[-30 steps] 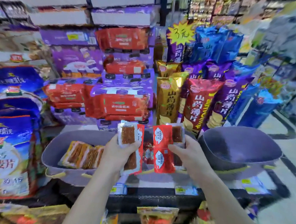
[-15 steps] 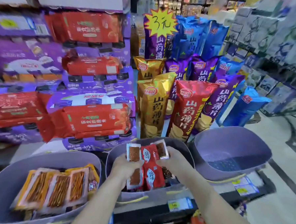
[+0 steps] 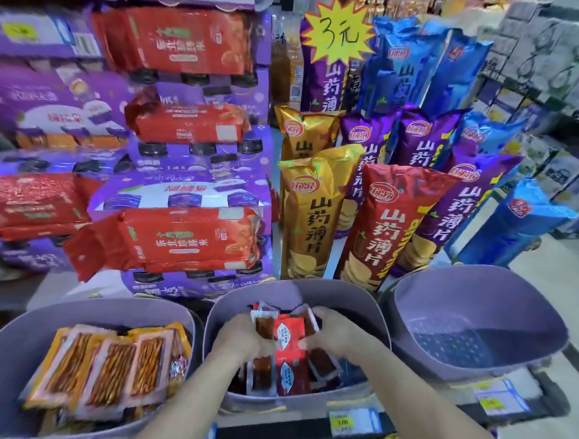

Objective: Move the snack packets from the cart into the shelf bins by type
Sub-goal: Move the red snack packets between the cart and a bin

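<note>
Both hands were clenched on one bundle: the left hand (image 3: 238, 341) gripped the red packets (image 3: 289, 333) from their left side, and the right hand (image 3: 337, 334) clasped them from the right, fingers curled round. Nothing had been let go. A second earlier the bundle was carried higher, in front of the stacked goods. It had since come down inside the middle bin (image 3: 347, 298), its lower ends among similar red packets lying at the bottom. The neighbouring bin (image 3: 109, 305) to the left of the middle bin held orange packets (image 3: 106, 360) only. In my judgement the type was correctly matched and placement was nearly complete, with release outstanding. With the cart out of view, remaining stock could not be determined.
</note>
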The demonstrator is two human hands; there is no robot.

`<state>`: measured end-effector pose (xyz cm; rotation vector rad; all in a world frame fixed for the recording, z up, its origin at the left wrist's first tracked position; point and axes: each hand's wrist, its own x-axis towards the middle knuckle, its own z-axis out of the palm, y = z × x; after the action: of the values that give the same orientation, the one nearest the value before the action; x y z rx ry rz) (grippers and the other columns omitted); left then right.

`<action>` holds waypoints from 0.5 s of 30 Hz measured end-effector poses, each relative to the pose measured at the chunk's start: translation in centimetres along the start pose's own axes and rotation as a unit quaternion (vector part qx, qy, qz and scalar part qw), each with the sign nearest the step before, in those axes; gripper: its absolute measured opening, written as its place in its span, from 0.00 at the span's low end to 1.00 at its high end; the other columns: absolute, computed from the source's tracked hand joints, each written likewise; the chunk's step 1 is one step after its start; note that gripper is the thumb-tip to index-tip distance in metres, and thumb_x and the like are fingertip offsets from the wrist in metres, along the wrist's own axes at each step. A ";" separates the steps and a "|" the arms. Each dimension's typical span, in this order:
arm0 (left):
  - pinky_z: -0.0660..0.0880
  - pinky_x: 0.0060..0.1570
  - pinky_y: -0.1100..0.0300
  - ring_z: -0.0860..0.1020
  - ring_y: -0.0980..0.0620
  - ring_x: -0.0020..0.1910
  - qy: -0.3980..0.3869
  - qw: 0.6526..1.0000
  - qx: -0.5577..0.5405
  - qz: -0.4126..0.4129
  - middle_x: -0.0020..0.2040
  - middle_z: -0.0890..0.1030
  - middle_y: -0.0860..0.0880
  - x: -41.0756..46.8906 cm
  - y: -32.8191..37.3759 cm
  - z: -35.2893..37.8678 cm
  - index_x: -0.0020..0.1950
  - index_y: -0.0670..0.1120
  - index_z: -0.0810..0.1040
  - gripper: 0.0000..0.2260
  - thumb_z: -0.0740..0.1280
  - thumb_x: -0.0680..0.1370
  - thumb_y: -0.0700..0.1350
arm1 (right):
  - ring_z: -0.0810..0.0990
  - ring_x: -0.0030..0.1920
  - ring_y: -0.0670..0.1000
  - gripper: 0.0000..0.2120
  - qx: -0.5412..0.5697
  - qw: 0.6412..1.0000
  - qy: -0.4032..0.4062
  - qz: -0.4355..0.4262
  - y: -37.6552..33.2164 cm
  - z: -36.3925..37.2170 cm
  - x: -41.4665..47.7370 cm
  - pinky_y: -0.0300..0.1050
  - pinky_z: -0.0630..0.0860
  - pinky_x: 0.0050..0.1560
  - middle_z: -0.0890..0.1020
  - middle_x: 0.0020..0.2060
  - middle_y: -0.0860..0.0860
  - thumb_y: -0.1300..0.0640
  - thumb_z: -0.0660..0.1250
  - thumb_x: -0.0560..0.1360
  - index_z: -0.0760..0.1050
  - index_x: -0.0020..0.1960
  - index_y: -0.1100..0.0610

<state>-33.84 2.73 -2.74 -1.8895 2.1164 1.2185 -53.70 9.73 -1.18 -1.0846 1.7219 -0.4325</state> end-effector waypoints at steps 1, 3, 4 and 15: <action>0.79 0.57 0.55 0.83 0.47 0.62 0.003 1.000 0.014 -0.006 0.60 0.86 0.46 -0.1 0.1 -0.1 0.68 0.46 0.79 0.30 0.81 0.69 0.54 | 0.84 0.48 0.42 0.11 -0.018 1.000 -0.014 -0.002 0.1 -0.2 0.0 0.39 0.81 0.53 0.87 0.43 0.40 0.61 0.78 0.72 0.80 0.49 0.49; 0.77 0.60 0.55 0.80 0.44 0.68 0.002 0.999 0.029 -0.023 0.69 0.81 0.43 -0.4 0.3 -0.3 0.79 0.42 0.67 0.42 0.80 0.71 0.54 | 0.82 0.43 0.38 0.10 -0.068 0.997 -0.042 -0.012 0.0 -0.7 -0.1 0.31 0.78 0.46 0.85 0.38 0.38 0.60 0.77 0.72 0.78 0.44 0.48; 0.76 0.62 0.55 0.79 0.43 0.69 0.000 0.999 0.034 -0.028 0.71 0.79 0.42 -0.7 0.5 -0.5 0.81 0.41 0.62 0.45 0.80 0.72 0.55 | 0.82 0.45 0.38 0.10 -0.090 0.995 -0.051 -0.017 -0.1 -1.0 -0.3 0.30 0.79 0.47 0.85 0.41 0.39 0.59 0.77 0.73 0.79 0.47 0.47; 0.72 0.68 0.48 0.70 0.41 0.74 0.123 0.966 0.229 0.004 0.75 0.72 0.45 -7.6 3.3 -1.4 0.80 0.47 0.64 0.30 0.65 0.83 0.61 | 0.68 0.72 0.63 0.30 -0.395 0.914 0.078 -0.040 -0.9 -1.4 -3.8 0.56 0.71 0.68 0.68 0.73 0.59 0.44 0.63 0.82 0.62 0.77 0.59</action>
<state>-34.18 7.92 3.81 -1.8841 2.2670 0.4463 -54.23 12.04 2.20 -1.7295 2.0586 0.1736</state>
